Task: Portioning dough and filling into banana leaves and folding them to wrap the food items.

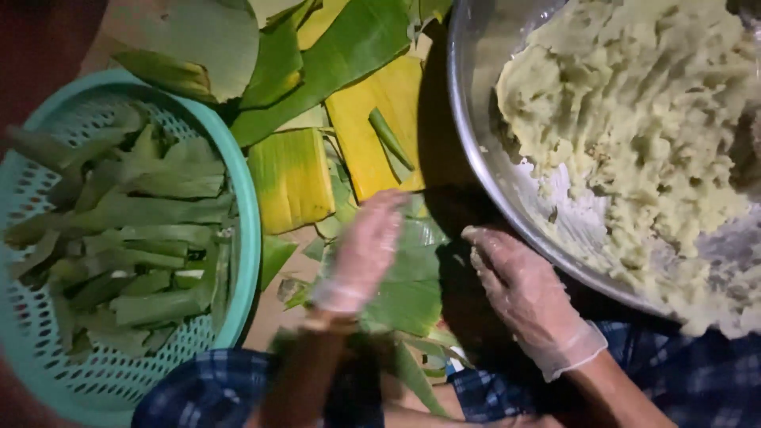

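Left hand (361, 254): gloved, open flat on a banana leaf (412, 293).
Right hand (519, 285): gloved, open, beside the steel bowl (476, 119) of mash (642, 127).

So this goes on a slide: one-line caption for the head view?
Gloved left hand and right hand over a banana leaf, between teal basket and steel bowl.

We see a turquoise perforated basket (238, 190) of dull green leaf strips (135, 238), yellow-and-green banana leaves (293, 178), pale cream-yellow paste (642, 119) in a silvery bowl (476, 119), and blue plaid trousers (697, 372).
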